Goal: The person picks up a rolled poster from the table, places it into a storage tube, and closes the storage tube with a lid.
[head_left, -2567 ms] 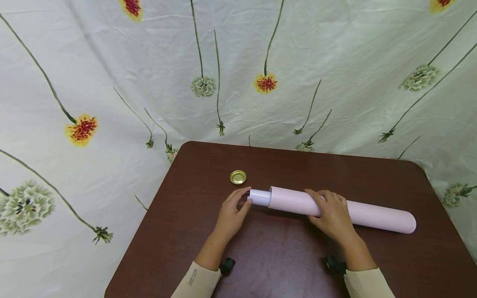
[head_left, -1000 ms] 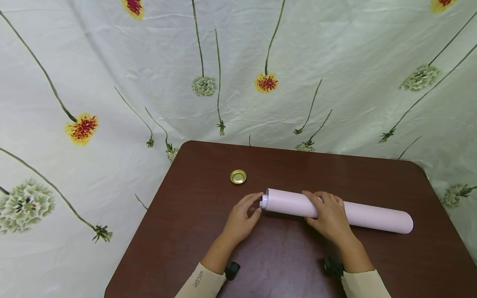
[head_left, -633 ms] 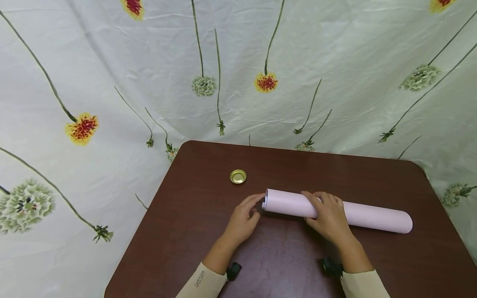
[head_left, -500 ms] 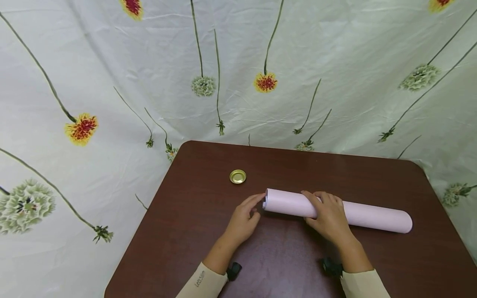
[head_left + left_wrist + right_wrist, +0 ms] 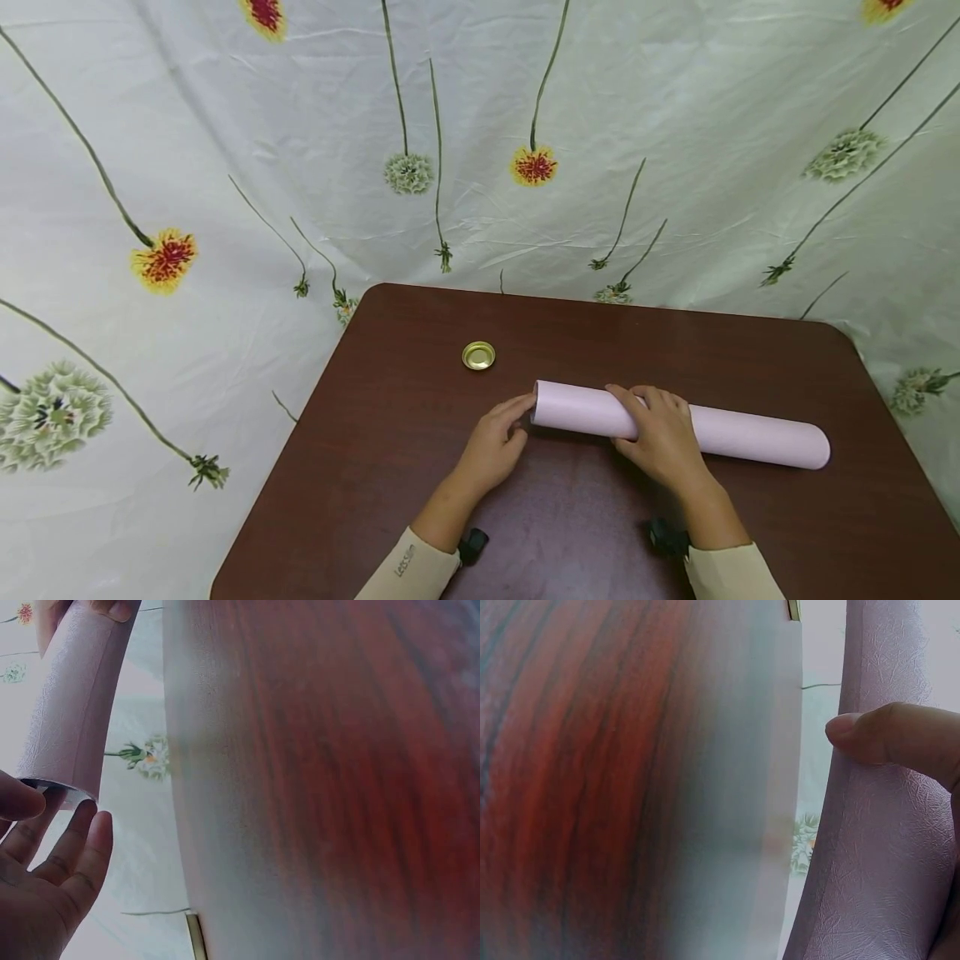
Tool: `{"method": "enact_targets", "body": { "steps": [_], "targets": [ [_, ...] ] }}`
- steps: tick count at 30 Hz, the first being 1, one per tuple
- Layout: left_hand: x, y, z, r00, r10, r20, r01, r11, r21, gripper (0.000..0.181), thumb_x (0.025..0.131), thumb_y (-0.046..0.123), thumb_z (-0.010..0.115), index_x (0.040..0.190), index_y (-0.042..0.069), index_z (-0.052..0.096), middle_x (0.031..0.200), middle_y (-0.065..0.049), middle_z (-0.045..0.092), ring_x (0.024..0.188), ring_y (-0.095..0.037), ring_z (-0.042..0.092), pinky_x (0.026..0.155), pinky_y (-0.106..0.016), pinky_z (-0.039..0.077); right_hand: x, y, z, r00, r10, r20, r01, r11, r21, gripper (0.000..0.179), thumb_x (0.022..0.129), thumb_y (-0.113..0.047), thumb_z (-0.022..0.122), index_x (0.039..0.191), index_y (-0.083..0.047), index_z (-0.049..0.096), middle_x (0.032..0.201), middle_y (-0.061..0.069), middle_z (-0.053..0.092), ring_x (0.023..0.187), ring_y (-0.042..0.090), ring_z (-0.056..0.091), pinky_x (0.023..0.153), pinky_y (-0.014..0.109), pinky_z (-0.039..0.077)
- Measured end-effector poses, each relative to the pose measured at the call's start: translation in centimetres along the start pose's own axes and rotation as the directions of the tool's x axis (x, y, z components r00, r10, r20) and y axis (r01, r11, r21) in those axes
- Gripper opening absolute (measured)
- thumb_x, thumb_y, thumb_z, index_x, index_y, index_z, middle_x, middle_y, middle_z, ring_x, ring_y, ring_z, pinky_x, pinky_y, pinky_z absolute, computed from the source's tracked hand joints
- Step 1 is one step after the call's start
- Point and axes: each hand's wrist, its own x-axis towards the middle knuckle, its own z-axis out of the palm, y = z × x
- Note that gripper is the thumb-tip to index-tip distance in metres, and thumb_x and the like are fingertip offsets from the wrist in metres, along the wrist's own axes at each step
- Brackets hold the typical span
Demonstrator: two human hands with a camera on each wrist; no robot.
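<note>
A long pink tube [image 5: 757, 435] lies across the table, its open end facing left. My right hand [image 5: 663, 433] grips it left of its middle, and in the right wrist view the thumb [image 5: 892, 739] lies across its textured side. At the open end is my left hand [image 5: 487, 450], its fingers extended and some fingertips reaching into the mouth, as the left wrist view shows. The pale rolled sheet inside is barely visible at the rim; the rest of it is hidden. No thing is gripped by the left hand.
A small round gold metal lid [image 5: 478, 356] lies on the dark brown table [image 5: 420, 433], beyond the left hand. A floral cloth [image 5: 322, 150] hangs behind and to the left of the table. Small dark cameras are strapped to both wrists.
The pale roll, which stuck out of the tube's left end, has gone inside. My left hand followed it rightward to the rim. The right hand and tube shifted slightly left, then stayed still.
</note>
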Motion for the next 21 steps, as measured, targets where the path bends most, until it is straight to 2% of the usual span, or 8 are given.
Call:
{"method": "enact_targets", "body": {
  "steps": [7,12,16,21],
  "targets": [
    [0.06,0.1,0.01,0.999,0.045,0.016,-0.046,0.999,0.021,0.057,0.089,-0.003,0.052,0.143,0.012,0.058,0.143,-0.006,0.061,0.138,-0.027,0.053,0.111,-0.046,0.045,-0.04,-0.1,0.02,1.0,0.005,0.007,-0.005,1.0,0.003,0.084,0.063,-0.017,0.093,0.139,-0.023,0.058,0.115,0.015,0.063,0.111,0.039,0.06,0.098,0.058,0.036],
    [0.08,0.01,0.02,0.998,0.056,0.021,-0.056,0.998,0.022,0.057,0.088,-0.003,0.052,0.143,0.01,0.057,0.144,-0.007,0.06,0.138,-0.028,0.052,0.113,-0.047,0.043,0.01,-0.15,0.04,1.0,0.006,0.008,-0.006,1.0,0.003,0.083,0.063,-0.017,0.093,0.139,-0.023,0.058,0.115,0.016,0.063,0.111,0.039,0.06,0.098,0.058,0.036],
    [0.13,0.02,-0.11,0.998,0.047,0.03,-0.047,0.999,0.011,0.058,0.088,-0.002,0.052,0.144,0.009,0.056,0.147,-0.007,0.059,0.14,-0.029,0.051,0.114,-0.047,0.042,0.09,-0.15,0.0,1.0,0.011,0.019,-0.011,1.0,0.004,0.083,0.064,-0.017,0.093,0.139,-0.023,0.057,0.115,0.016,0.063,0.111,0.039,0.059,0.099,0.058,0.035],
    [0.17,-0.07,-0.43,0.999,0.019,0.027,-0.019,1.0,-0.003,0.056,0.088,0.0,0.055,0.143,0.011,0.058,0.147,-0.003,0.058,0.141,-0.023,0.05,0.113,-0.045,0.043,0.24,-0.15,-0.13,0.999,0.009,0.049,-0.008,1.0,-0.011,0.083,0.067,-0.02,0.092,0.141,-0.023,0.055,0.117,0.016,0.062,0.113,0.04,0.058,0.099,0.059,0.036]
  ]
}}
